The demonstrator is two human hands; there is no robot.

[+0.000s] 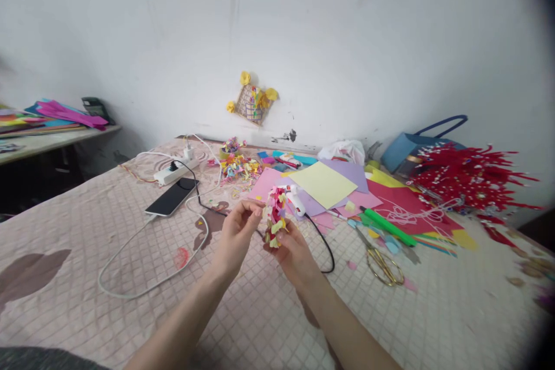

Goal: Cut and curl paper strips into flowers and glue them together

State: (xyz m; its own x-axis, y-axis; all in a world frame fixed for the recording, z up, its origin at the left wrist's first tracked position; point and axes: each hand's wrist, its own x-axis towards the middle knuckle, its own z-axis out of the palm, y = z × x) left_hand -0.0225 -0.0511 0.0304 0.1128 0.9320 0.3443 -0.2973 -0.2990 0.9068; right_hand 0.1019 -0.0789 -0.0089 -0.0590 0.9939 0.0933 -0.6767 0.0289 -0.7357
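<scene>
My right hand [298,251] is closed round the lower part of a small upright bunch of paper flowers [276,215] in pink, red, white and pale yellow. Close against the bunch's left side is my left hand [237,225], thumb and forefinger pinched together; whatever they hold is too small to make out. Just behind the bunch lies a white glue gun [295,201], its black cord curling round to the right of my hands. Farther back on the table sits a loose heap of small coloured paper flowers [240,167].
Left on the quilted cloth [108,324] are a phone [172,196] with a looping white cable and a power strip [173,171]. To the right lie paper sheets [323,184], a green cutter [388,226], gold-handled scissors [385,265] and red tinsel-like sprays [463,179]. A blue bag [399,150] stands behind.
</scene>
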